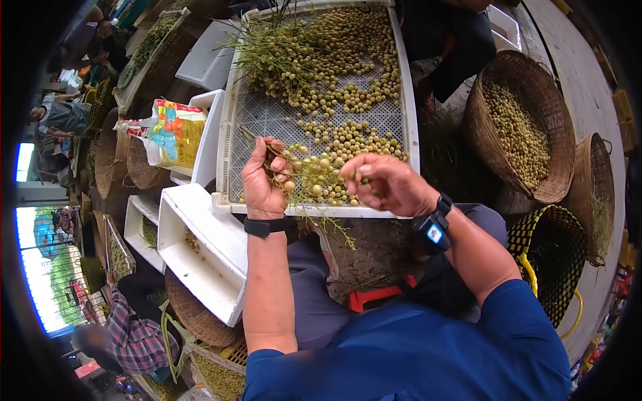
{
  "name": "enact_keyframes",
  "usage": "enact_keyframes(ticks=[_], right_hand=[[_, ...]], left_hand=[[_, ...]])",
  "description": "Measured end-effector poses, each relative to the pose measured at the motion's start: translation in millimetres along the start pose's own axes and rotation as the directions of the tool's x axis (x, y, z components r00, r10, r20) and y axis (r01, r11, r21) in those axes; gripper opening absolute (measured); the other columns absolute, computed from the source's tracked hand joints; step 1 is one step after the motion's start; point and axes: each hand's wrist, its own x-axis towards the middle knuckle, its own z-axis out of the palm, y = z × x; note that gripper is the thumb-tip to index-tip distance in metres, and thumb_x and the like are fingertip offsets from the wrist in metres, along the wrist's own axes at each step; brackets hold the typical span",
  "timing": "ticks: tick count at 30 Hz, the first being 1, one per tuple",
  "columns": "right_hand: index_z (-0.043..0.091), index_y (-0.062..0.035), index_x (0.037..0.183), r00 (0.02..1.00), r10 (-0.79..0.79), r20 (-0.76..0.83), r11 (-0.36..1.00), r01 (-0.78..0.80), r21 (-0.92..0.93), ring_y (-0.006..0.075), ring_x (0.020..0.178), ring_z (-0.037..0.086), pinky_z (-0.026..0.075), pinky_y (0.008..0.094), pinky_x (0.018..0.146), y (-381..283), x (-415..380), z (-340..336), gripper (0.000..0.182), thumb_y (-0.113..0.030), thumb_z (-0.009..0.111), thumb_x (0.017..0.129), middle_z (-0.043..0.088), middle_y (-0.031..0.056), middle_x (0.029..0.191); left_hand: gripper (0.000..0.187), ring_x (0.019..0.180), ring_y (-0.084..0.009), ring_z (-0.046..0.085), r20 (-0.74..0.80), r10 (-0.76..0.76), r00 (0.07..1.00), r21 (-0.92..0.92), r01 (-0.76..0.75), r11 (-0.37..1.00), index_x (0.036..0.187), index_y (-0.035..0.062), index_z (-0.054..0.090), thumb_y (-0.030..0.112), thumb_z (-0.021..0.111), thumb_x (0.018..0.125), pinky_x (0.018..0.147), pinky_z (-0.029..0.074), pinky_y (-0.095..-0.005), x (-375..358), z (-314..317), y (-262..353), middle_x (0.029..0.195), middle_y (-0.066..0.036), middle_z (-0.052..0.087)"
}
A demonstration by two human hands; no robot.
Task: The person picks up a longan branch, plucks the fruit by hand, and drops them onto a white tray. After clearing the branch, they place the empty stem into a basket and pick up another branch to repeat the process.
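My left hand (265, 179) is closed around the stem of a fruit sprig (309, 165) above the near left part of a white mesh tray (224, 157). Small round yellowish fruits hang from the sprig's thin green twigs. My right hand (391, 184) is to the right of it, its fingers curled, with a few small green fruits (364, 180) between and under them. Loose yellow-tan fruits (364, 140) lie below both hands, and a bunch of stemmed fruit (284, 60) is heaped at the tray's far left. A bare twig (331, 224) hangs over the tray's near rim.
A wicker basket (478, 113) of fruit stands at right, beside a black-and-yellow woven basket (552, 267). White foam boxes (200, 260) and a printed bag (177, 134) are at left. Another person's dark-clothed leg (461, 47) is beyond the tray; a person in plaid (144, 341) sits lower left.
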Motion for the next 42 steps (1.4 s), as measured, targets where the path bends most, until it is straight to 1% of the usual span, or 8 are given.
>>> enact_keyframes(ticks=[3, 12, 18, 21, 25, 29, 36, 42], right_hand=[[0.064, -0.0029, 0.101, 0.971, 0.145, -0.189, 0.979, -0.168, -0.114, 0.0032, 0.05, 0.047, 0.03, 0.0177, 0.041, 16, 2, 14, 0.029, -0.032, 0.062, 0.098, 0.062, 0.0024, 0.08], [0.058, -0.0123, 0.08, 0.966, 0.103, -0.239, 0.978, -0.143, -0.154, 0.0038, 0.053, 0.044, 0.03, 0.0201, 0.043, 33, 13, 11, 0.028, -0.034, 0.07, 0.093, 0.056, -0.0035, 0.071], [0.061, -0.0095, 0.086, 0.988, 0.102, -0.113, 0.993, -0.108, -0.051, 0.0044, 0.055, 0.045, 0.031, 0.0198, 0.044, 15, 1, 11, 0.019, -0.026, 0.067, 0.094, 0.058, -0.0013, 0.072], [0.064, -0.0048, 0.098, 1.0, 0.028, -0.004, 0.999, -0.028, 0.025, 0.0056, 0.054, 0.047, 0.033, 0.0206, 0.044, 18, 2, 2, 0.013, -0.014, 0.062, 0.09, 0.064, 0.0032, 0.081], [0.063, -0.0032, 0.106, 0.974, 0.182, -0.138, 0.982, -0.187, -0.022, 0.0048, 0.054, 0.047, 0.033, 0.0197, 0.043, 37, 4, 13, 0.024, -0.021, 0.068, 0.09, 0.067, 0.0057, 0.087], [0.059, -0.0048, 0.115, 0.977, 0.124, -0.175, 0.992, -0.126, 0.002, 0.0045, 0.055, 0.048, 0.035, 0.0204, 0.044, 60, 14, 4, 0.035, -0.026, 0.072, 0.091, 0.067, 0.0054, 0.096], [0.06, -0.0071, 0.116, 0.99, 0.049, -0.135, 0.985, -0.026, 0.169, 0.0031, 0.058, 0.045, 0.036, 0.0188, 0.049, 56, 19, 8, 0.027, -0.02, 0.069, 0.094, 0.062, -0.0009, 0.091], [0.058, -0.0071, 0.09, 0.996, 0.072, -0.059, 0.983, -0.06, 0.175, 0.0058, 0.051, 0.044, 0.031, 0.022, 0.044, 41, 11, 10, 0.016, -0.018, 0.07, 0.092, 0.056, -0.0017, 0.073]], left_hand=[[0.021, 0.058, -0.0056, 0.052, 0.005, 0.03, 1.0, -0.007, -0.03, 1.0, 0.097, 0.0121, 0.062, 0.033, 0.058, 0.101, 0.043, 0.04, -0.0207, -1, 2, -2, 0.089, 0.001, 0.063], [0.02, 0.061, -0.0089, 0.055, -0.01, 0.041, 0.999, 0.15, -0.039, 0.988, 0.098, 0.0089, 0.063, 0.028, 0.057, 0.101, 0.045, 0.042, -0.0231, -9, 20, -24, 0.092, -0.003, 0.066], [0.019, 0.059, -0.0065, 0.053, 0.004, 0.11, 0.994, 0.048, -0.11, 0.993, 0.098, 0.0081, 0.063, 0.026, 0.057, 0.101, 0.044, 0.039, -0.0188, -3, 5, -9, 0.092, -0.003, 0.066], [0.018, 0.059, -0.0045, 0.05, 0.015, 0.098, 0.995, -0.063, -0.097, 0.993, 0.098, 0.0075, 0.063, 0.024, 0.057, 0.102, 0.042, 0.036, -0.0168, 0, -4, 1, 0.091, -0.004, 0.065], [0.017, 0.058, -0.0035, 0.047, 0.075, 0.016, 0.997, -0.221, 0.001, 0.975, 0.1, 0.0067, 0.062, 0.023, 0.056, 0.102, 0.043, 0.035, -0.0168, 1, -7, 6, 0.089, -0.002, 0.063], [0.017, 0.059, -0.0036, 0.047, 0.121, -0.04, 0.992, -0.279, 0.072, 0.958, 0.101, 0.0061, 0.061, 0.023, 0.056, 0.102, 0.045, 0.036, -0.0173, -1, -6, 2, 0.089, -0.001, 0.061], [0.02, 0.06, -0.0048, 0.048, 0.112, -0.026, 0.993, -0.249, 0.053, 0.967, 0.101, 0.0055, 0.061, 0.024, 0.055, 0.103, 0.045, 0.035, -0.0185, 0, -8, -3, 0.091, -0.003, 0.062], [0.019, 0.06, -0.0052, 0.05, 0.108, -0.022, 0.994, -0.256, 0.049, 0.965, 0.1, 0.0055, 0.062, 0.023, 0.056, 0.102, 0.044, 0.035, -0.019, 1, -8, 0, 0.092, -0.005, 0.064]])
